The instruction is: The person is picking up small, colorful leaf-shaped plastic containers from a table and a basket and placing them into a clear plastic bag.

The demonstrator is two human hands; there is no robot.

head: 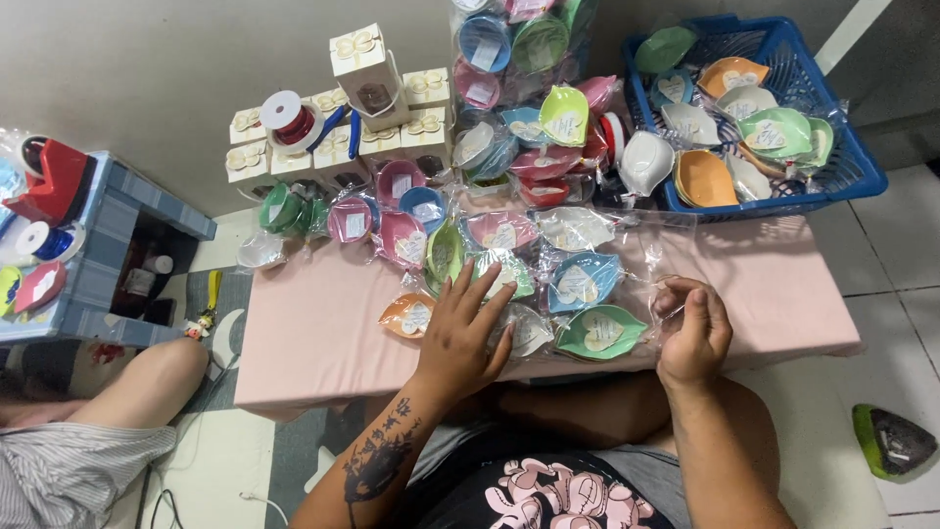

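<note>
Resting flat on wrapped dishes (509,279), left hand (460,338) spread, right hand (693,338) pinching clear wrapper (658,284), blue basket (862,162) behind

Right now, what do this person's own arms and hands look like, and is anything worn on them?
Both arms are bare, with no sleeves, gloves, rings or watch visible. The left forearm bears a dark tattoo of stacked characters above a solid inked shape. The left hand and right hand are unadorned.
</note>
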